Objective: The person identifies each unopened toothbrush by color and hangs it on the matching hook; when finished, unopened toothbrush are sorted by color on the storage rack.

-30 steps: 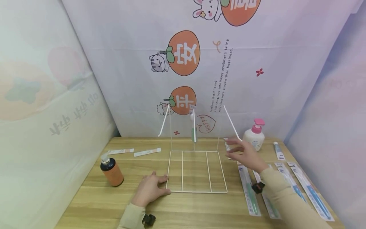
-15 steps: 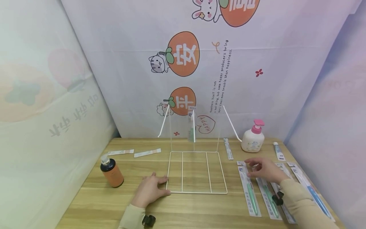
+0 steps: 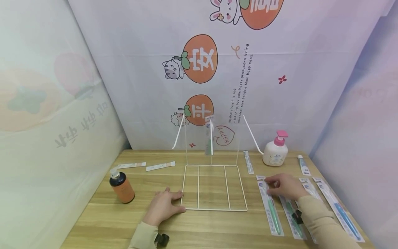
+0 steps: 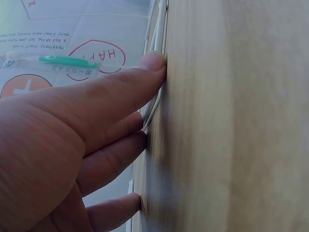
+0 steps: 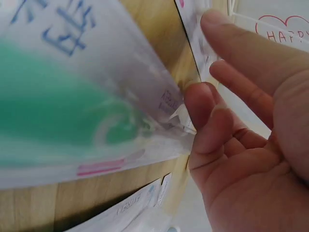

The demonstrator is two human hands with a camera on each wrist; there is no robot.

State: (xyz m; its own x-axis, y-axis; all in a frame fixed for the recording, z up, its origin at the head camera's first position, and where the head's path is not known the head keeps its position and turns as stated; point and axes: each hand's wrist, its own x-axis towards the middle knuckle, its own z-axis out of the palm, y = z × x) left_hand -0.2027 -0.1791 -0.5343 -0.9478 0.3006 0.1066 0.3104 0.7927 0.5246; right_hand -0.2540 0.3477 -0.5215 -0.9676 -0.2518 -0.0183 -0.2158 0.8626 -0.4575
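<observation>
My left hand [image 3: 162,206] lies flat, fingers spread, on the wire rack's [image 3: 214,187] front corner; my right hand [image 3: 286,186] has curled fingertips on a packaged toothbrush [image 3: 269,206] lying right of the rack, pinch unclear.

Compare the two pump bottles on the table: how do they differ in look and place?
The orange bottle has a dark top and clear pump and stands at the table's left side, near the left hand. The white bottle has a pink pump and stands at the back right, beyond the right hand. Both stand upright, untouched.
</observation>
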